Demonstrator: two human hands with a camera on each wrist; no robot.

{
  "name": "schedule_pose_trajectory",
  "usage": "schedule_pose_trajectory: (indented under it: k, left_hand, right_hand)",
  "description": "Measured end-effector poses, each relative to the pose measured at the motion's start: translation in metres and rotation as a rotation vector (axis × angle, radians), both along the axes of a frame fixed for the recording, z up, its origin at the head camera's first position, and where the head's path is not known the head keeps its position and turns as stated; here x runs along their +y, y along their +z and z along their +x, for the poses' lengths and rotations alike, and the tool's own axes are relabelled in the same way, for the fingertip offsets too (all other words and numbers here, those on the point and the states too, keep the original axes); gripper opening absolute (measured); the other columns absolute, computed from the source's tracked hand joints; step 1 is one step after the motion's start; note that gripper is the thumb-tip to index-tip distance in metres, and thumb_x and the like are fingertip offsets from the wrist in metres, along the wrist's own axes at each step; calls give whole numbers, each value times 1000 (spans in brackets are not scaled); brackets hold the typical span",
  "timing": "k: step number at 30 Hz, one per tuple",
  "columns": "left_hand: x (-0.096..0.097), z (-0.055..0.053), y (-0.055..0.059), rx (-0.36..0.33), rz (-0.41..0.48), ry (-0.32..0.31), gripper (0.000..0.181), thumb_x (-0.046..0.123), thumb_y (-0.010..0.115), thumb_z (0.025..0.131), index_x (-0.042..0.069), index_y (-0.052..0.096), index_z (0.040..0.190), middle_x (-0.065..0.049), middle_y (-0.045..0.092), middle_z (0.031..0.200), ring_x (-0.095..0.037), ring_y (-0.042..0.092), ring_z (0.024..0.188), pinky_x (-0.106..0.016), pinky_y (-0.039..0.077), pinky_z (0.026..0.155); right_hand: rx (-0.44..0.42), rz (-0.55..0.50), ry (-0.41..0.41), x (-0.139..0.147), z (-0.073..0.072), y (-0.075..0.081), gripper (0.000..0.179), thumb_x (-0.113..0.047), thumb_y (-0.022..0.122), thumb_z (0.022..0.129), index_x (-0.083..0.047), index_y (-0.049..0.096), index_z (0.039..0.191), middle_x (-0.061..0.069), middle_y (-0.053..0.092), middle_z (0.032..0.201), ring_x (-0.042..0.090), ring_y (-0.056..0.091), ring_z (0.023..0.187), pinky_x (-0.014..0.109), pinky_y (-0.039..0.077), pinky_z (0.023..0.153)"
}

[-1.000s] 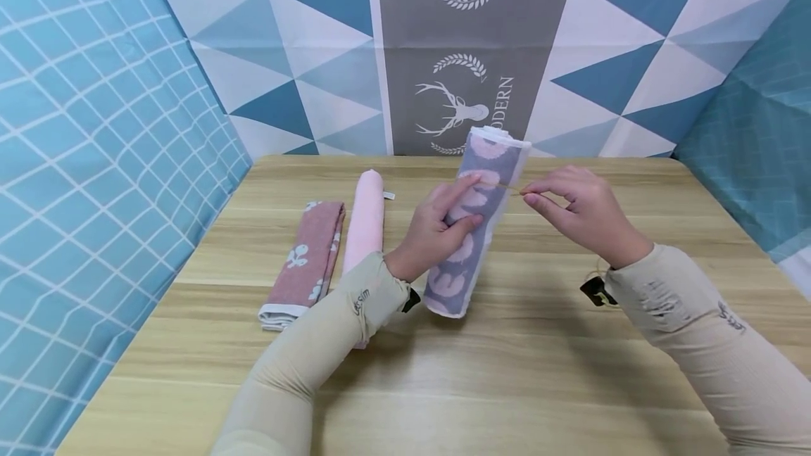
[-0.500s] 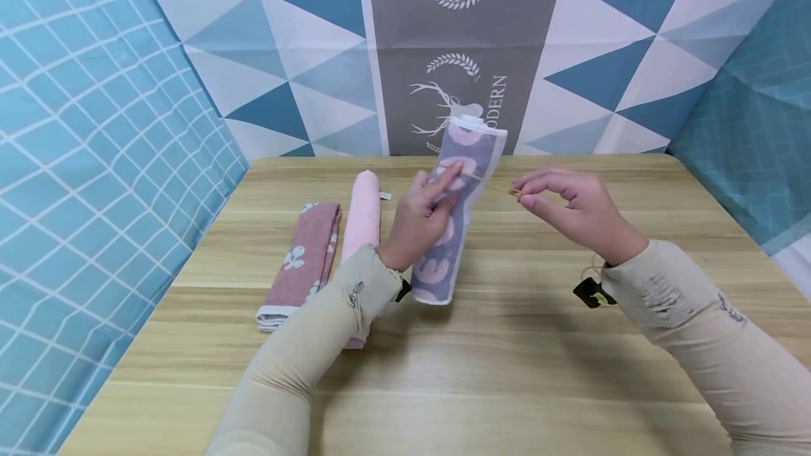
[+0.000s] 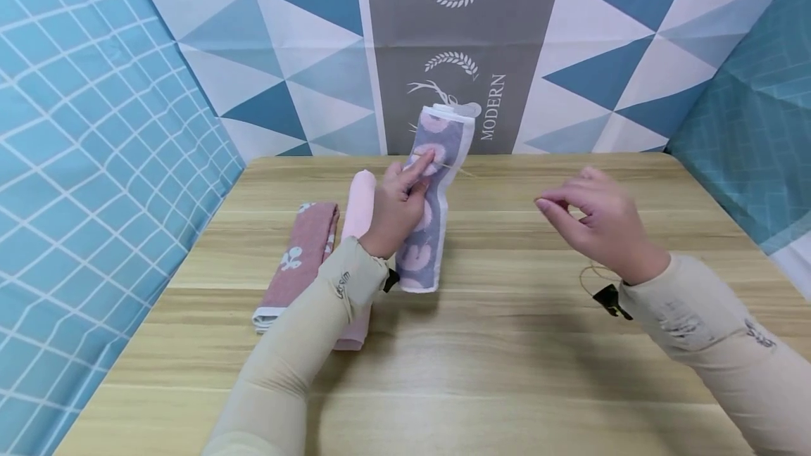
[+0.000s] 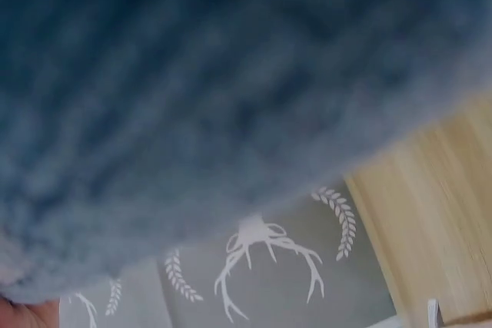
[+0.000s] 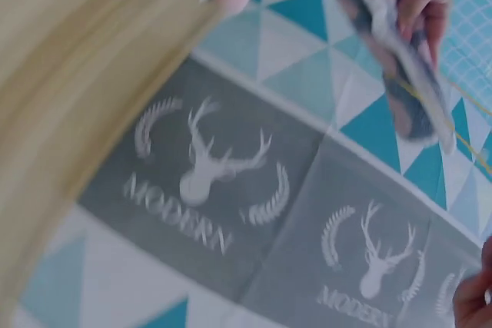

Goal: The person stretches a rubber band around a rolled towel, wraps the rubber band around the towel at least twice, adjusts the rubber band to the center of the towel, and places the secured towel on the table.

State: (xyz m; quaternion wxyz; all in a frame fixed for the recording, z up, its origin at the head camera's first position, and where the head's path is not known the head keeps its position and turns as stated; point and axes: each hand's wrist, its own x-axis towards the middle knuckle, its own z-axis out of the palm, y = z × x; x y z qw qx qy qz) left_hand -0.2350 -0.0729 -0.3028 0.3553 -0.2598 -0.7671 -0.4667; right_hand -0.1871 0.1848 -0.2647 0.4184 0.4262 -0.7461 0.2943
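In the head view my left hand (image 3: 399, 206) grips a rolled grey-purple towel (image 3: 437, 195) with pink shapes and white edging, raised and tilted over the table. Its index finger lies along the front of the roll. A thin yellow rubber band (image 5: 461, 113) crosses the towel and stretches out from it toward the right hand. My right hand (image 3: 595, 220), off to the right, has thumb and index finger pinched together on the band's far end. Blurred towel cloth (image 4: 231, 113) fills most of the left wrist view.
A pink rolled towel (image 3: 360, 203) lies left of the left hand, partly hidden by the forearm. Beside it lies a folded dusty-rose towel (image 3: 298, 252) with white prints. A yellow loop (image 3: 591, 274) hangs at the right wrist. Patterned cloth (image 3: 469, 34) hangs behind the wooden table (image 3: 507, 371).
The left hand and the grey-purple towel have shifted left, the towel standing more upright. The right hand has pulled away to the right, widening the gap and stretching the band.
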Motion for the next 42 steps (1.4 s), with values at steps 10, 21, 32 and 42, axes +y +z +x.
schedule_pose_trajectory:
  k: [10, 21, 32, 42]
  left_hand:
    - [-3, 0, 1, 49, -56, 0, 33, -9, 60, 84, -6, 66, 117, -19, 46, 73, -25, 39, 63, -27, 36, 55]
    - [2, 2, -3, 10, -77, -10, 37, -11, 58, 83, -5, 66, 118, -15, 46, 71, -24, 39, 63, -24, 34, 53]
    - [10, -3, -1, 32, -112, -19, 36, -8, 62, 84, -5, 65, 120, -15, 46, 70, -24, 40, 64, -26, 37, 54]
    - [8, 1, -5, 82, -135, -35, 35, -9, 62, 83, -6, 66, 117, -16, 48, 71, -24, 42, 63, -26, 39, 53]
  right_hand:
    - [261, 327, -523, 5, 6, 11, 28, 11, 47, 81, -2, 71, 75, 10, 43, 48, 26, 35, 44, 26, 10, 42]
    - [-105, 296, -236, -16, 8, 12, 14, 0, 67, 78, 1, 67, 64, 8, 47, 67, 23, 41, 62, 32, 33, 51]
    - [-459, -418, 380, -15, 9, -4, 27, 1, 45, 92, 6, 50, 66, 3, 66, 101, 13, 57, 104, 22, 42, 91]
    - [-530, -633, 698, -18, 3, -12, 33, 9, 32, 89, -2, 53, 67, 5, 71, 89, 24, 59, 105, 37, 32, 104]
